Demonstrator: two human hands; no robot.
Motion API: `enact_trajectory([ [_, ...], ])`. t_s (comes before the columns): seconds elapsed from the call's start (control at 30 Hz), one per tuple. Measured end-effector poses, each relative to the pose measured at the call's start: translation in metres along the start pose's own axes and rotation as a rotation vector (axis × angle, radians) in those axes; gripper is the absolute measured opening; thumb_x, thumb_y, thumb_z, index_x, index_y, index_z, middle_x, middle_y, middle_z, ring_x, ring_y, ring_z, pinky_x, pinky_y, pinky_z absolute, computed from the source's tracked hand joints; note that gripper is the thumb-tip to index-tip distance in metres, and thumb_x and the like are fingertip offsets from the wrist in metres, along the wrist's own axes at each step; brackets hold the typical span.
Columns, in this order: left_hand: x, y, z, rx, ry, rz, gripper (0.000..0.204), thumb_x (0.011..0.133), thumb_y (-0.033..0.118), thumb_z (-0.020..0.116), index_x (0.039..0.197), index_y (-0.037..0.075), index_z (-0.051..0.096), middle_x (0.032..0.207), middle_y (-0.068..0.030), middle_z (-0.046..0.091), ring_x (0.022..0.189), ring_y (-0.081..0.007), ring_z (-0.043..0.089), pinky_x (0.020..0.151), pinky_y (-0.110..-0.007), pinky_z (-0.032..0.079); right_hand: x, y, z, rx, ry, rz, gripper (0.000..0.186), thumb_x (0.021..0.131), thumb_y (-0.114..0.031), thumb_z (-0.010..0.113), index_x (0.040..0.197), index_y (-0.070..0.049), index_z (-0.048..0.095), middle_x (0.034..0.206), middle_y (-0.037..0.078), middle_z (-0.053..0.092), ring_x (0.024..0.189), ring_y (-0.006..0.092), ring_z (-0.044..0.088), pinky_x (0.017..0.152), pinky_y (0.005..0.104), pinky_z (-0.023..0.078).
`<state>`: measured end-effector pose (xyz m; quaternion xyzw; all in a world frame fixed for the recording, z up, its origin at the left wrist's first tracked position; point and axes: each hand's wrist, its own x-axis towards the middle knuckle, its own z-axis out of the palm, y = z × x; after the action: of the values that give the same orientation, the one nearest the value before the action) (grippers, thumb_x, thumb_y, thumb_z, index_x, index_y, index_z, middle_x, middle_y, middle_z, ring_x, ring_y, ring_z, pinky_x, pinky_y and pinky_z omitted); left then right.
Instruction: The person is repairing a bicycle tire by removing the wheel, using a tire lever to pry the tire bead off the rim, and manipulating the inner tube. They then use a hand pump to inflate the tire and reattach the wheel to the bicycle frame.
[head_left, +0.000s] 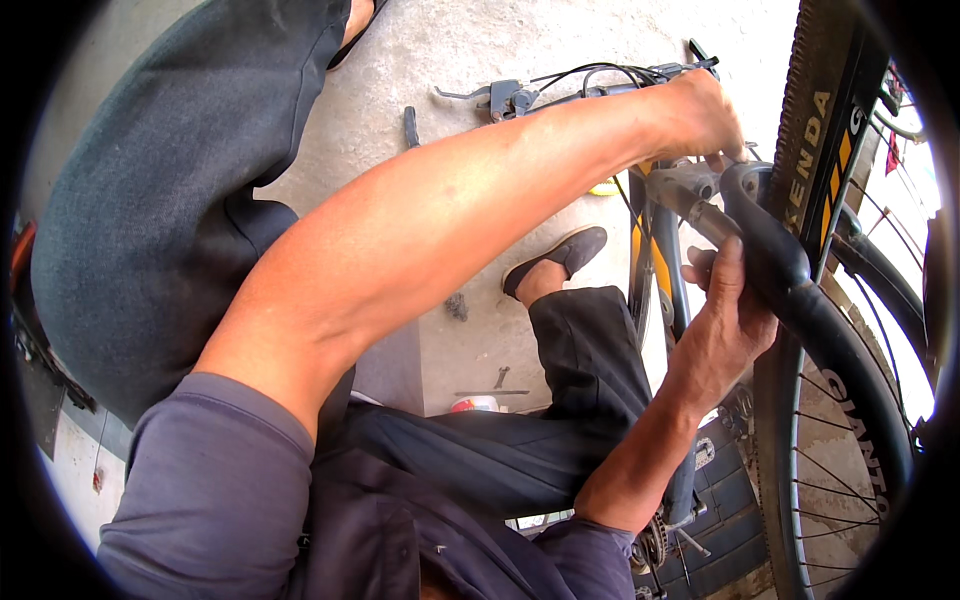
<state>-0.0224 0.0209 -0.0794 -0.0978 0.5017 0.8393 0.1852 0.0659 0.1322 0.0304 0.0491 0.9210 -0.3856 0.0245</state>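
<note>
My right hand (725, 320) is wrapped round the black bicycle fork (783, 255) near its crown, thumb raised along it. A bare metal tube (715, 222) runs from the crown towards the grey head tube (668, 188) of the bicycle frame. Across the view reaches my left arm, its hand (703, 108) bent down with curled fingers just above the crown. Whatever those fingertips pinch is hidden behind the hand. Beside the fork stands the wheel with its knobbly black tyre (810, 130).
Handlebars with a brake lever (508, 100) and cables lie beyond my left forearm. A small wrench (501, 378) rests on the concrete floor by a white tub (475, 404). Below my right forearm are a chainring (654, 540) and a pedal (705, 452). My shoe (560, 258) is on the floor.
</note>
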Motion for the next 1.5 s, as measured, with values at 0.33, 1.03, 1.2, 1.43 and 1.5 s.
enact_trajectory([
  [0.33, 0.008, 0.001, 0.001, -0.273, -0.019, -0.291, 0.014, 0.070, 0.007, 0.071, 0.082, 0.001, 0.070, 0.084, -0.0149, 0.067, 0.073, -0.0187, 0.064, 0.051, -0.029, 0.037, 0.002, -0.003, 0.004, 0.104, 0.041, 0.015, 0.028, 0.087, 0.000, 0.063, 0.113, 0.004, 0.057, 0.096, 0.010, 0.063, 0.070, 0.0119, 0.062, 0.059, 0.0213, 0.051],
  [1.03, -0.006, -0.013, -0.006, -0.292, -0.016, -0.161, 0.036, 0.072, 0.010, 0.064, 0.106, -0.001, 0.065, 0.089, -0.0114, 0.068, 0.086, -0.0197, 0.067, 0.062, -0.028, 0.042, 0.003, 0.001, 0.003, -0.015, 0.047, 0.010, 0.030, 0.088, -0.010, 0.063, 0.114, 0.005, 0.057, 0.088, 0.012, 0.065, 0.067, 0.0136, 0.062, 0.060, 0.0248, 0.050],
  [1.2, -0.013, -0.010, -0.014, -0.217, -0.040, -0.081, 0.047, 0.073, 0.013, 0.061, 0.118, -0.002, 0.061, 0.085, -0.0093, 0.068, 0.068, -0.0130, 0.056, 0.061, -0.026, 0.043, 0.002, 0.003, 0.005, -0.086, 0.074, 0.008, 0.033, 0.091, -0.021, 0.061, 0.111, 0.005, 0.059, 0.075, 0.011, 0.065, 0.065, 0.0147, 0.062, 0.062, 0.0275, 0.049],
  [1.43, -0.025, -0.012, -0.019, -0.059, -0.127, 0.046, 0.042, 0.074, 0.018, 0.061, 0.112, 0.000, 0.065, 0.084, -0.0059, 0.070, 0.063, -0.0093, 0.052, 0.061, -0.023, 0.043, 0.003, 0.002, 0.003, 0.036, 0.037, 0.029, 0.031, 0.087, -0.002, 0.063, 0.116, 0.004, 0.055, 0.099, 0.014, 0.065, 0.070, 0.0137, 0.065, 0.061, 0.0233, 0.056],
  [1.5, -0.027, -0.014, -0.017, -0.085, -0.131, 0.050, 0.040, 0.074, 0.019, 0.062, 0.109, 0.000, 0.067, 0.083, -0.0055, 0.070, 0.064, -0.0090, 0.052, 0.062, -0.023, 0.044, 0.003, 0.003, 0.002, 0.051, 0.044, 0.034, 0.031, 0.087, -0.002, 0.063, 0.116, 0.004, 0.055, 0.100, 0.014, 0.065, 0.071, 0.0136, 0.065, 0.061, 0.0233, 0.056],
])
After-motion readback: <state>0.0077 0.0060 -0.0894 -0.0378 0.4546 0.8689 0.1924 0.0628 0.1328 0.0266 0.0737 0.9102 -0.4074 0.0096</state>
